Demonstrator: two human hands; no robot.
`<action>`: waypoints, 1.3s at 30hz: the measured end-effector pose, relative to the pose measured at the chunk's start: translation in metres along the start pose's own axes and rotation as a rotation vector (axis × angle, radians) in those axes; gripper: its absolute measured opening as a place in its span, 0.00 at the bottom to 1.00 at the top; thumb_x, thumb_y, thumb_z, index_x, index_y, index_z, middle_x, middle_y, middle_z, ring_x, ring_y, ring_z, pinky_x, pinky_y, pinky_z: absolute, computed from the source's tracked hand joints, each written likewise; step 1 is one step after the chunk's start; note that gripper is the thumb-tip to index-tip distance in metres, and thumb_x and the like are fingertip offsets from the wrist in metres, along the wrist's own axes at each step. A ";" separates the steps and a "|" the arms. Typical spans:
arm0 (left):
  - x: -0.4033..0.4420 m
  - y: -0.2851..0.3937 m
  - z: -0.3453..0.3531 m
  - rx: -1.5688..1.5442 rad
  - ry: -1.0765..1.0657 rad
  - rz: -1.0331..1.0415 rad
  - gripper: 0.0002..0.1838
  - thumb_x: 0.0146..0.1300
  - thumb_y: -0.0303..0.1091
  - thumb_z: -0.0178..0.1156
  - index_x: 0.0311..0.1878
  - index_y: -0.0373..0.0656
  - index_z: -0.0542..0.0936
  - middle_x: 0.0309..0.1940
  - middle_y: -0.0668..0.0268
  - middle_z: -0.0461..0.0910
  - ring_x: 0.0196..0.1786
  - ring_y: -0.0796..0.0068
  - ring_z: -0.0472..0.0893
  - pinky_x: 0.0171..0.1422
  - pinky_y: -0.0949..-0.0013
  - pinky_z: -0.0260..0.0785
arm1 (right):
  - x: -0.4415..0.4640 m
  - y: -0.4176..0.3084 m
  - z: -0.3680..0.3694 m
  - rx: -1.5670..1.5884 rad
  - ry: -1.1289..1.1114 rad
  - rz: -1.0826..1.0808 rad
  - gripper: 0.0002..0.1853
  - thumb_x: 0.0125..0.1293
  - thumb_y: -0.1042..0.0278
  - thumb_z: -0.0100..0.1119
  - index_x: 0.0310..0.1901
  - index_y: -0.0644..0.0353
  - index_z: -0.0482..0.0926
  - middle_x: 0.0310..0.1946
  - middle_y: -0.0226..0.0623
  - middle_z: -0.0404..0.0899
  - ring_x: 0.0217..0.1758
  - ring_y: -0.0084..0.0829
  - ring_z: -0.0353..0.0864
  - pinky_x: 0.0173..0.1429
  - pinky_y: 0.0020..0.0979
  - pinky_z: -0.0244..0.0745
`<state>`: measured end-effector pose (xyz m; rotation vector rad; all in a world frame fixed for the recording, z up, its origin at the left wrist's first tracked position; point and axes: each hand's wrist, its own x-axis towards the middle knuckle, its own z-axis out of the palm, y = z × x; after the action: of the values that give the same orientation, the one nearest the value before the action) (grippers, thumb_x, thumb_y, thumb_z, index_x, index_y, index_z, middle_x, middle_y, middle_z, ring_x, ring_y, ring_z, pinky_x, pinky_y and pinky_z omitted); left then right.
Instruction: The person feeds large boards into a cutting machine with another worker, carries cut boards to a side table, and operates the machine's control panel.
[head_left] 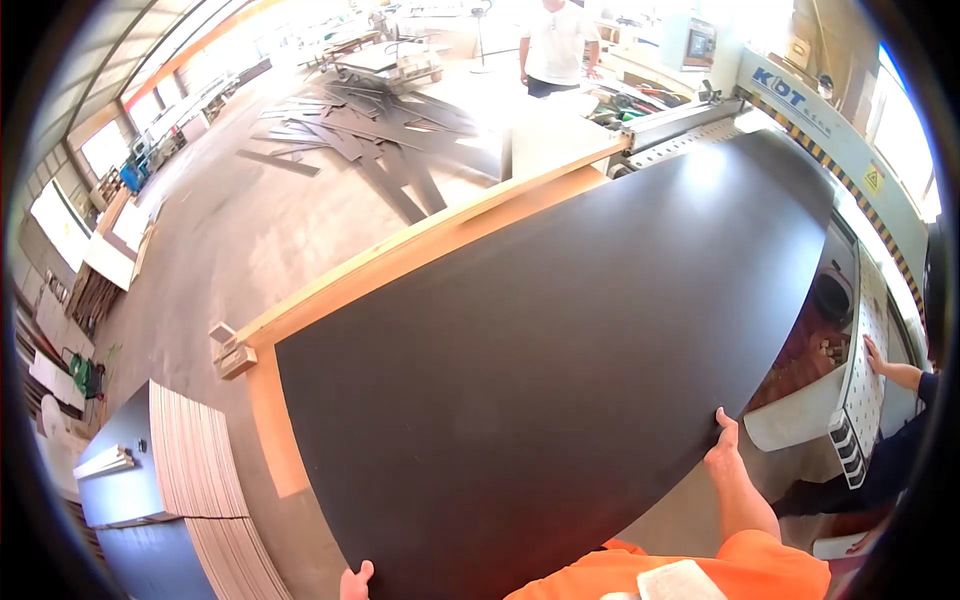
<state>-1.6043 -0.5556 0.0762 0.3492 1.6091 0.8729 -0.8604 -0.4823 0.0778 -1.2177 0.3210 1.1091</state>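
A large dark board (540, 350) with a smooth surface fills the middle of the view and runs up to the machine at the upper right. My right hand (723, 440) grips its near right edge, thumb on top and the other fingers mostly hidden beneath. At the bottom left, my left hand (357, 580) holds the board's left edge near the corner; only the thumb and part of the hand show. Under the board's far and left sides lies a light wooden panel (275, 430), with a raised wooden rail (430, 235) along the far side.
A KDT-marked machine (800, 105) stands at the upper right. Beside it a co-worker's hand (877, 355) rests on a perforated table (866, 330). Stacked boards (200, 450) stand lower left. Dark strips (350, 130) litter the floor; another person (558, 45) stands behind.
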 end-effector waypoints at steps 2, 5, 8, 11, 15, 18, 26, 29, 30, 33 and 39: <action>0.000 0.007 0.011 0.009 -0.026 -0.010 0.23 0.72 0.38 0.63 0.62 0.31 0.77 0.56 0.58 0.82 0.55 0.61 0.82 0.64 0.59 0.75 | 0.007 -0.009 -0.009 -0.007 -0.001 -0.033 0.28 0.69 0.51 0.60 0.66 0.57 0.74 0.70 0.37 0.72 0.73 0.43 0.67 0.79 0.54 0.54; -0.009 0.021 0.026 -0.019 -0.015 -0.009 0.23 0.71 0.37 0.63 0.62 0.30 0.78 0.56 0.57 0.82 0.56 0.61 0.81 0.65 0.58 0.72 | 0.055 -0.012 -0.041 -0.019 -0.086 -0.039 0.31 0.68 0.49 0.61 0.69 0.56 0.72 0.71 0.35 0.71 0.73 0.43 0.67 0.80 0.51 0.54; 0.020 0.022 -0.013 0.097 -0.101 -0.199 0.29 0.72 0.49 0.62 0.62 0.32 0.77 0.56 0.60 0.83 0.60 0.67 0.80 0.66 0.60 0.71 | 0.071 -0.016 -0.045 -0.042 -0.164 -0.013 0.37 0.68 0.41 0.57 0.72 0.55 0.68 0.74 0.37 0.67 0.74 0.45 0.64 0.80 0.51 0.52; 0.072 0.117 -0.024 0.401 0.187 0.287 0.20 0.68 0.50 0.62 0.47 0.40 0.80 0.29 0.69 0.78 0.32 0.74 0.77 0.37 0.64 0.72 | 0.059 -0.019 -0.031 -0.085 0.006 -0.007 0.37 0.66 0.36 0.59 0.68 0.54 0.73 0.72 0.34 0.69 0.71 0.43 0.67 0.77 0.49 0.56; 0.219 0.231 -0.058 0.355 0.641 0.594 0.28 0.67 0.48 0.64 0.60 0.34 0.75 0.37 0.68 0.78 0.42 0.77 0.76 0.50 0.66 0.70 | 0.065 -0.024 -0.037 -0.003 -0.020 0.079 0.39 0.63 0.33 0.62 0.67 0.54 0.74 0.70 0.34 0.70 0.70 0.43 0.68 0.77 0.49 0.57; 0.303 0.315 -0.066 0.190 0.759 0.617 0.46 0.63 0.53 0.68 0.72 0.26 0.63 0.55 0.56 0.78 0.63 0.64 0.75 0.72 0.64 0.63 | 0.091 -0.044 -0.071 -0.071 0.009 0.071 0.41 0.60 0.31 0.64 0.66 0.53 0.74 0.69 0.35 0.71 0.69 0.43 0.68 0.77 0.49 0.57; 0.413 0.384 -0.074 -0.513 0.578 0.627 0.30 0.63 0.40 0.70 0.63 0.35 0.72 0.58 0.57 0.77 0.52 0.65 0.81 0.51 0.60 0.75 | 0.091 -0.042 -0.063 -0.185 0.109 -0.042 0.40 0.60 0.32 0.66 0.65 0.54 0.75 0.68 0.37 0.71 0.68 0.43 0.69 0.76 0.49 0.59; 0.375 0.403 -0.071 -0.494 0.679 0.534 0.22 0.61 0.36 0.72 0.55 0.38 0.78 0.51 0.59 0.82 0.46 0.68 0.82 0.42 0.64 0.76 | 0.079 -0.025 -0.030 -0.152 0.018 -0.010 0.38 0.62 0.34 0.65 0.64 0.56 0.75 0.66 0.38 0.73 0.66 0.44 0.70 0.75 0.48 0.61; 0.365 0.407 -0.068 -0.456 0.716 0.528 0.21 0.60 0.36 0.72 0.53 0.38 0.80 0.49 0.60 0.83 0.46 0.68 0.82 0.41 0.64 0.76 | 0.075 -0.021 -0.018 -0.137 0.043 -0.002 0.37 0.62 0.34 0.65 0.63 0.56 0.76 0.65 0.38 0.73 0.65 0.44 0.71 0.74 0.48 0.62; 0.349 0.421 -0.067 -0.367 0.752 0.515 0.17 0.60 0.33 0.72 0.50 0.38 0.81 0.47 0.60 0.83 0.45 0.66 0.83 0.38 0.64 0.77 | 0.067 -0.007 0.010 -0.122 0.092 -0.006 0.35 0.65 0.36 0.63 0.63 0.56 0.76 0.65 0.37 0.74 0.65 0.44 0.71 0.73 0.47 0.64; 0.346 0.438 -0.093 -0.214 0.639 0.494 0.18 0.61 0.31 0.72 0.51 0.33 0.80 0.47 0.57 0.83 0.42 0.64 0.84 0.39 0.62 0.81 | 0.107 -0.015 -0.008 -0.280 0.013 -0.079 0.35 0.67 0.37 0.61 0.65 0.56 0.74 0.67 0.37 0.73 0.67 0.43 0.70 0.74 0.45 0.62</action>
<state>-1.8812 -0.0652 0.1366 0.3398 2.0182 1.6442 -0.7942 -0.4340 0.0065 -1.4723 0.1284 1.1031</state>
